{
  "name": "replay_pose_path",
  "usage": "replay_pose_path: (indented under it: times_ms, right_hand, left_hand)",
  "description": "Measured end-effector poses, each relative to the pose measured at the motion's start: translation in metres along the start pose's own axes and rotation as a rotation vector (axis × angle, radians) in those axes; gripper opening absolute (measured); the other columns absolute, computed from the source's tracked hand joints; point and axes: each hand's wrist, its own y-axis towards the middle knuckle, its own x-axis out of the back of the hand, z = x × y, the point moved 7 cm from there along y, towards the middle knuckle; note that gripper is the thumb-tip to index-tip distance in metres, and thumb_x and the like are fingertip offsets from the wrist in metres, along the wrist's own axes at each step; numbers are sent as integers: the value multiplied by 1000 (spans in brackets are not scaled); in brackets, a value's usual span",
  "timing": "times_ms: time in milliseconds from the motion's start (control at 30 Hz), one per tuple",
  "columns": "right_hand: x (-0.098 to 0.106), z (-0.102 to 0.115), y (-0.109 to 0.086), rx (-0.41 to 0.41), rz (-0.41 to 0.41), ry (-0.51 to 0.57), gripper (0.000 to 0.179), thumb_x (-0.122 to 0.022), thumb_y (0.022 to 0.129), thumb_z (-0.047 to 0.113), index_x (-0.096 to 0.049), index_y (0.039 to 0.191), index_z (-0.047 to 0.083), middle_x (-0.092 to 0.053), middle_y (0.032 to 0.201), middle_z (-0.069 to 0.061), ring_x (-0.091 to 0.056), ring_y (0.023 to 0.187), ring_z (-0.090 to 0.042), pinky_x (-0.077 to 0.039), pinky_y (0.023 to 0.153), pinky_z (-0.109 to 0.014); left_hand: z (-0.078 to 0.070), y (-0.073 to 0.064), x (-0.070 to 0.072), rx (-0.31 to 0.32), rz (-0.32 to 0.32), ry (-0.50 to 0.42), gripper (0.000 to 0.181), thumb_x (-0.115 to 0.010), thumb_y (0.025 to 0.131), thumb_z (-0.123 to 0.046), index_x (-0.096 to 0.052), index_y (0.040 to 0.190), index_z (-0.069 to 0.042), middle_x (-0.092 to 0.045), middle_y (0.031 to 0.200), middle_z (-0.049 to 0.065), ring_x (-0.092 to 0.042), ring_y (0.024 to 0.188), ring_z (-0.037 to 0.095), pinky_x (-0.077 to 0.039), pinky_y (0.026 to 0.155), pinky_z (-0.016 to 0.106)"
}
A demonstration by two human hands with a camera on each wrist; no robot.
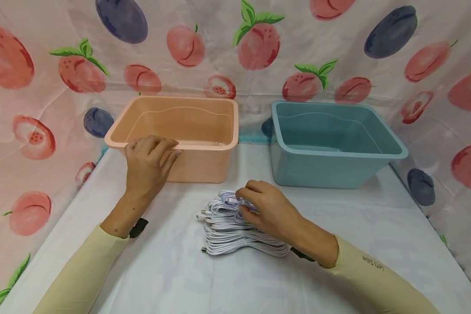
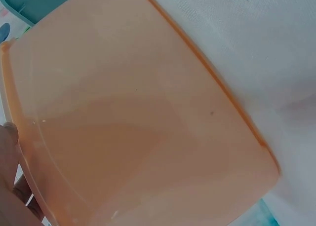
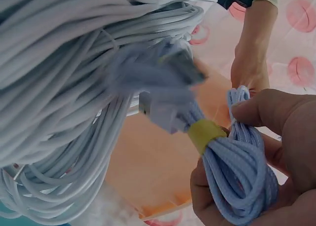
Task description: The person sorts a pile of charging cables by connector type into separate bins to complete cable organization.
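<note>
My left hand [image 1: 147, 163] holds the front rim of a peach plastic bin [image 1: 202, 163], its fingers reaching over the edge. The bin's smooth wall [image 2: 133, 112] fills most of the left wrist view, the thumb and fingertips at its rim on the left. In front of the bins, my right hand [image 1: 272, 211] pinches a coiled pale blue-lavender charging cable [image 3: 237, 171]. A yellow band [image 3: 206, 135] wraps this coil, and its connector end is blurred. Right beside it lies a pile of coiled white cables [image 1: 239, 242], with several metal plugs showing on its left side.
To the right of the peach bin stands a blue-green bin [image 1: 318, 170], its inside bare where visible. A white cloth [image 1: 165, 270] covers the table. Fruit-patterned fabric [image 1: 220, 52] hangs behind and along both sides.
</note>
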Motion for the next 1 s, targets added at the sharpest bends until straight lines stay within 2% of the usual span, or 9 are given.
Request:
replay_pose_path:
  times_ms: [167, 300, 433, 633, 800, 1000]
  right_hand:
    - [1, 0, 0, 2, -3, 18, 23, -79, 91, 2, -75, 112, 11, -67, 98, 1, -65, 77, -10, -58, 69, -23]
    - [6, 2, 3, 34, -27, -36, 22, -79, 91, 4, -74, 110, 14, -69, 100, 2, -68, 86, -13, -60, 73, -26]
    - [13, 2, 9, 52, -72, -48, 20, -78, 90, 3, -77, 108, 14, -65, 101, 1, -65, 88, -14, -59, 72, -27]
    - [22, -4, 22, 50, -134, -13, 19, -80, 90, 3, -78, 106, 11, -60, 105, -3, -61, 90, -15, -56, 71, -27]
    - [28, -9, 36, 57, -186, -2, 17, -84, 90, 6, -80, 106, 9, -61, 104, -4, -58, 91, -18, -53, 70, -29]
    - [34, -13, 52, 81, -258, 38, 17, -85, 90, 8, -82, 107, 7, -65, 102, -5, -59, 93, -21, -51, 76, -32]
  left_hand:
    - [0, 0, 0, -6, -1, 2, 25, -81, 96, -25, -77, 111, -6, -70, 106, 17, -66, 105, 39, -37, 98, 62]
    - [0, 0, 1, -9, -4, 3, 26, -80, 97, -27, -77, 111, -6, -70, 107, 17, -66, 105, 39, -37, 98, 62]
    - [-1, -1, 1, -11, -5, 4, 25, -80, 97, -27, -77, 111, -6, -70, 107, 17, -66, 105, 40, -37, 98, 62]
    - [-1, -1, -1, -12, -4, 15, 25, -81, 96, -26, -76, 111, -6, -69, 105, 17, -66, 103, 40, -37, 97, 62]
    - [-1, -1, -1, -12, -4, 17, 25, -81, 96, -25, -76, 111, -6, -70, 105, 17, -66, 102, 40, -37, 96, 62]
    - [-1, -1, -1, 2, -11, 2, 23, -83, 94, -22, -77, 111, -8, -69, 103, 15, -66, 97, 39, -37, 96, 61]
